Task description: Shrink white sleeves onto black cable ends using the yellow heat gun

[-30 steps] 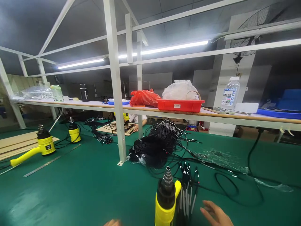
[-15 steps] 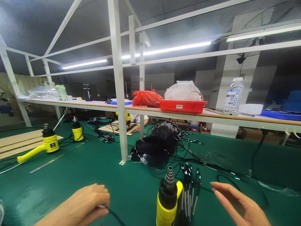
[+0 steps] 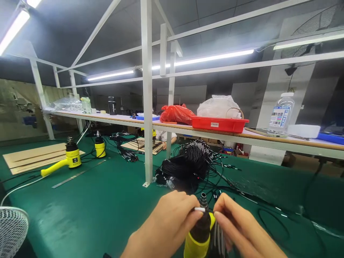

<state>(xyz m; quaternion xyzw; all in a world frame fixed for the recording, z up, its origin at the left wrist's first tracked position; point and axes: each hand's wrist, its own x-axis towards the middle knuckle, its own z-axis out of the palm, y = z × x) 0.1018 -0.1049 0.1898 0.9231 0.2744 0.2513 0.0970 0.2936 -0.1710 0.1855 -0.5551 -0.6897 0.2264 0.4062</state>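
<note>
My left hand and my right hand meet just above the nozzle of an upright yellow-and-black heat gun. My left fingers pinch a thin black cable with a white sleeve near its end. My right fingertips close on the same cable, beside the nozzle. A bunch of grey-tipped cable ends stands behind the heat gun, partly hidden by my right hand.
A heap of black cables lies on the green bench mat. Two more yellow heat guns stand at left, near a steel ruler. A co-worker's hand rests on a wooden jig board beyond the shelf.
Both hands have come together over the heat gun nozzle, with the cable pulled up between them. My view has also shifted slightly, moving the scene to the right.
</note>
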